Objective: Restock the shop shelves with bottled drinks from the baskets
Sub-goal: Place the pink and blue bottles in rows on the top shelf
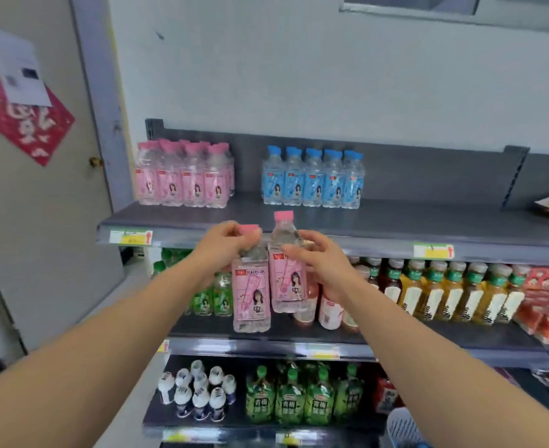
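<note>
My left hand (226, 242) grips a pink peach soda bottle (251, 295) by its neck, just under the pink cap. My right hand (315, 257) holds a second pink bottle (284, 279) by its shoulder and side. Both bottles hang upright, side by side, in front of the top shelf's front edge (331, 236). On that top shelf a group of pink bottles (182, 176) stands at the left and a row of blue bottles (313, 179) stands in the middle. A blue basket (402, 428) shows at the bottom right.
Green bottles (213, 295), pale pink bottles and amber tea bottles (444, 292) fill the middle shelf. Small white bottles (199, 392) and green bottles (302, 402) stand on the lower shelf. Red snack packs (547, 305) lie at the right. A door with a red paper (24, 121) is left.
</note>
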The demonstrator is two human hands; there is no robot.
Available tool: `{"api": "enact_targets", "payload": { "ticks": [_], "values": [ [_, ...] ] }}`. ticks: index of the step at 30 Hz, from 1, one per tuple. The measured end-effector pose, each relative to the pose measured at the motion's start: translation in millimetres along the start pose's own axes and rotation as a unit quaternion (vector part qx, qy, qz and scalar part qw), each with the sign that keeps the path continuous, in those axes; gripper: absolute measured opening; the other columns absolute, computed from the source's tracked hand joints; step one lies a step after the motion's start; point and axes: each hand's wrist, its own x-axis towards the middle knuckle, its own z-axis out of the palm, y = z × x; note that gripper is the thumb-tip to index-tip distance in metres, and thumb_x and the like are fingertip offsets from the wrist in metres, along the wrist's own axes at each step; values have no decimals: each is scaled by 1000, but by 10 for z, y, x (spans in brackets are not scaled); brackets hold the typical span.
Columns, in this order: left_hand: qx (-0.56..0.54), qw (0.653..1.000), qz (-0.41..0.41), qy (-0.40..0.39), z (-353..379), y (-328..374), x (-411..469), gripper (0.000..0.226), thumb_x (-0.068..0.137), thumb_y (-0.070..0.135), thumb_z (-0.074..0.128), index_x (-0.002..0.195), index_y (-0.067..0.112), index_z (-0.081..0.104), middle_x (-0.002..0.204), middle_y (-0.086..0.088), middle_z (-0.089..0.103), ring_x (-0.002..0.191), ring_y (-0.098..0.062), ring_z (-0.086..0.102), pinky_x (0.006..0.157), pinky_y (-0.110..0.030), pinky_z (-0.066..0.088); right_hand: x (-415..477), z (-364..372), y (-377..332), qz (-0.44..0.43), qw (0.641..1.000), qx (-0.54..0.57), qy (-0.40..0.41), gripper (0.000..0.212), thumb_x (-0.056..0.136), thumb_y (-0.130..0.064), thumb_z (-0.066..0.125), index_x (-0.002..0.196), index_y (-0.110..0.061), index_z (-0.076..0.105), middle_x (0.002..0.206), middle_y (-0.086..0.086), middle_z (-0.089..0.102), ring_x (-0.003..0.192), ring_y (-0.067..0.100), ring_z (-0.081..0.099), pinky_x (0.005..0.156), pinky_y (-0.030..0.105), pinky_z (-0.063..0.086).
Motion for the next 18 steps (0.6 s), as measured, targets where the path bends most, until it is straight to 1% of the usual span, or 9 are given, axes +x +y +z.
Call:
{"api": "enact_targets", "payload": {
  "ticks": [1, 2, 3, 5, 8, 10, 13, 14, 18],
  "values": [
    [-2, 1000, 8, 9, -148, 35, 33, 28, 85, 38, 67, 96, 13, 61, 83, 3, 65, 69, -15, 54, 62, -28, 41, 50, 126, -58, -10, 1000, -4, 7, 49, 68, -27, 85, 112, -27, 63, 94, 0, 70, 83, 17, 69, 64, 28, 53],
    [-2, 1000, 16, 17, -289, 65, 70, 29, 84, 41, 68, 96, 15, 62, 87, 3, 66, 74, -16, 56, 64, -30, 44, 96, 246, -111, -20, 1000, -12, 15, 52, 67, -29, 86, 113, -27, 63, 99, 1, 70, 89, 18, 68, 74, 30, 53],
    [2, 999, 24, 26, -427, 92, 107, 32, 83, 43, 68, 98, 15, 62, 93, 2, 67, 81, -18, 59, 68, -32, 46, 143, 364, -160, -31, 999, -18, 23, 54, 65, -32, 86, 113, -27, 64, 101, 2, 69, 94, 17, 67, 80, 31, 52],
    [10, 998, 35, 44, -685, 143, 178, 36, 82, 45, 69, 101, 15, 62, 99, -1, 66, 89, -21, 60, 74, -36, 49, 248, 577, -247, -46, 998, -18, 36, 53, 63, -36, 86, 111, -28, 65, 99, -1, 70, 95, 13, 66, 75, 25, 48],
    [6, 997, 47, 67, -1038, 182, 297, 32, 83, 42, 69, 96, 14, 60, 94, -3, 66, 82, -20, 59, 69, -32, 48, 426, 858, -360, -61, 997, -3, 46, 45, 65, -34, 86, 105, -32, 64, 93, -5, 69, 85, 7, 66, 65, 19, 45],
    [3, 995, 58, 77, -1235, 185, 367, 28, 83, 40, 69, 93, 15, 60, 89, -1, 65, 79, -17, 59, 63, -28, 45, 555, 1013, -420, -73, 996, 7, 55, 49, 66, -31, 85, 108, -29, 61, 95, -3, 69, 87, 8, 67, 67, 20, 47],
    [1, 994, 68, 89, -1456, 178, 482, 27, 83, 40, 69, 89, 15, 60, 82, 2, 63, 73, -12, 57, 59, -26, 39, 763, 1193, -514, -79, 994, 15, 69, 62, 68, -30, 85, 123, -26, 57, 105, 1, 68, 96, 16, 67, 82, 31, 53],
    [-4, 993, 69, 93, -1508, 176, 528, 27, 83, 40, 69, 88, 15, 59, 81, 2, 63, 72, -11, 56, 59, -26, 39, 832, 1238, -547, -81, 994, 14, 71, 64, 68, -30, 85, 125, -24, 56, 106, 1, 68, 98, 17, 67, 83, 32, 53],
    [0, 991, 71, 112, -1644, 187, 742, 29, 84, 43, 67, 92, 17, 60, 86, 3, 64, 77, -11, 57, 63, -26, 40, 1171, 1338, -620, -92, 994, 0, 66, 68, 69, -29, 84, 129, -22, 54, 105, 1, 69, 95, 16, 68, 75, 27, 52]
  ]
}}
